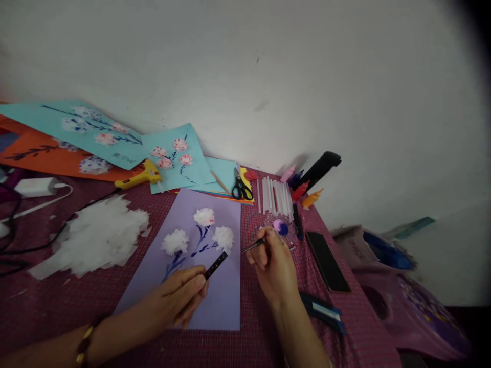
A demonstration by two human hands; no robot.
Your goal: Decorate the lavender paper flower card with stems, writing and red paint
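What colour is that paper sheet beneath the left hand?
The paper sheet is light purple, seen best in the head view.

Yellow glue gun (142, 177): lay beside a turquoise flower picture (173, 171). Black-handled scissors (238, 183), pencil (221, 183): lay on stacked paper (226, 168). Dark smartphone (328, 261): lay near the table (358, 314) edge. Pink plastic chair (389, 286): stood alongside.

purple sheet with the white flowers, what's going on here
The person's left hand is over the purple sheet with a dotted black stick in its grip. The right hand holds what looks like a brush, its tip just off the sheet's right edge, near some paint. The sheet bears three white flowers and blue stems. A glue gun lies off to the left.
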